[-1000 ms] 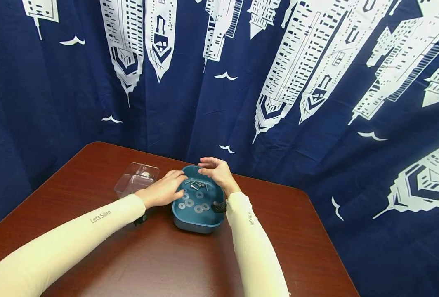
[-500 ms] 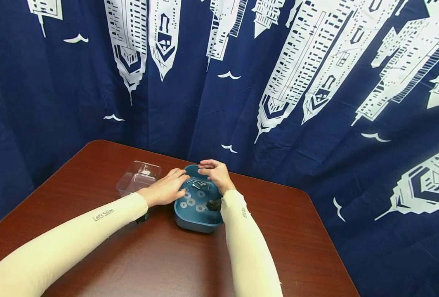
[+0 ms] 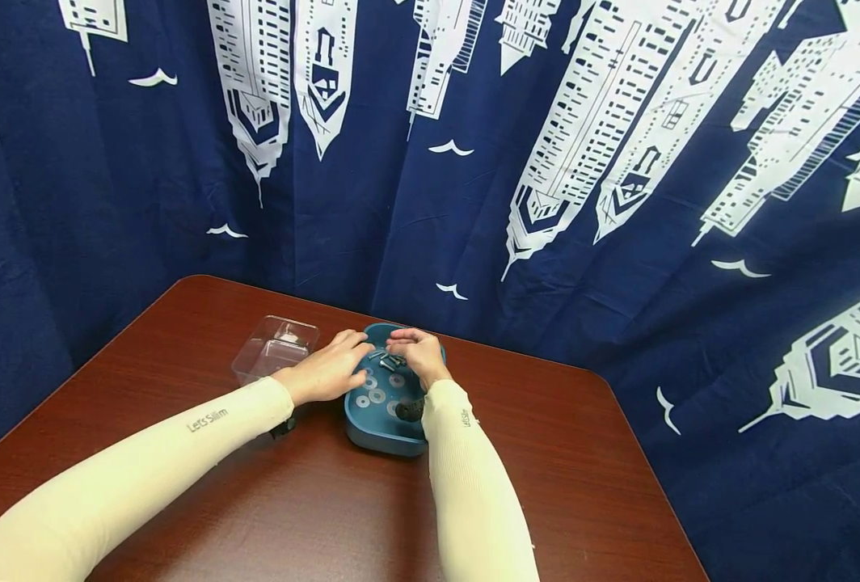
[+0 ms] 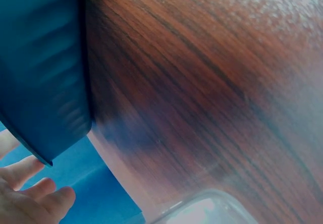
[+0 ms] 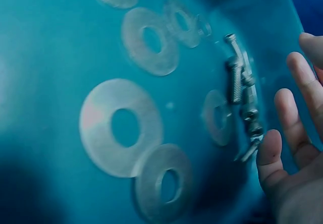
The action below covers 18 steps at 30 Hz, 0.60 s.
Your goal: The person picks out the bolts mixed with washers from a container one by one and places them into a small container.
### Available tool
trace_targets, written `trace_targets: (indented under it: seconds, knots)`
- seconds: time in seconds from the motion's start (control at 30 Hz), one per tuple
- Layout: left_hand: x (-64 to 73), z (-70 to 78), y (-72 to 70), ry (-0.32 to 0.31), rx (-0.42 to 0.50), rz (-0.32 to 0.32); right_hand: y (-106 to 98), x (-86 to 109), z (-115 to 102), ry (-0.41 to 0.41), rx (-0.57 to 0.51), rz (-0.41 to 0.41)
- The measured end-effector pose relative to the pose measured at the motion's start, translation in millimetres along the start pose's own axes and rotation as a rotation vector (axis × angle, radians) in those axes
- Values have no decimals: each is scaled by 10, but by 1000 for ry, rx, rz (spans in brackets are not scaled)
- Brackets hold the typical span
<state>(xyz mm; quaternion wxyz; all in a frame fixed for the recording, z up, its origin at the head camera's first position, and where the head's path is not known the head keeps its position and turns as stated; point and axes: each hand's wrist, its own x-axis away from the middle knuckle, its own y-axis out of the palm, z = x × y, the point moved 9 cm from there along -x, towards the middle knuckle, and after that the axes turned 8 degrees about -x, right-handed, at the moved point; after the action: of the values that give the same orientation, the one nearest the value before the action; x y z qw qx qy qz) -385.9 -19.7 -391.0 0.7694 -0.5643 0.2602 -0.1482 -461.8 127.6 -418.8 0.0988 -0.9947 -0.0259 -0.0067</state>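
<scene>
A blue tray (image 3: 382,444) with rounded corners holds several metal screws (image 3: 388,364) toward its far end and several flat round washers (image 3: 377,396) nearer. My left hand (image 3: 328,370) lies at the tray's left rim, its fingers loosely spread; in the left wrist view the fingers (image 4: 22,171) are beside the rim. Over the tray's far right part is my right hand (image 3: 421,356). In the right wrist view its fingers (image 5: 290,118) are loosely bent beside the screws (image 5: 237,80), with nothing seen between them. Washers (image 5: 103,133) lie on the tray floor there, some overlapping.
A clear plastic container (image 3: 273,353) stands on the brown wooden table (image 3: 314,501), left of the tray and behind my left forearm. A dark blue curtain (image 3: 372,218) with white building prints hangs behind the table's far edge.
My right hand has moved down into the tray, closer to the screws. The left hand stays at the left rim. The whole head view has shifted slightly.
</scene>
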Motion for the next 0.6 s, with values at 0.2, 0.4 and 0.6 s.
trace_targets:
  seconds: [0.2, 0.4, 0.6]
  knots:
    - [-6, 6, 9, -1, 7, -13, -26, 31, 107, 30, -1, 12]
    - [-9, 9, -6, 4, -2, 3, -20, 45, 114, 36, 41, 39]
    - [-1, 23, -12, 11, -16, 10, 0, 55, 190, 55, 107, 79]
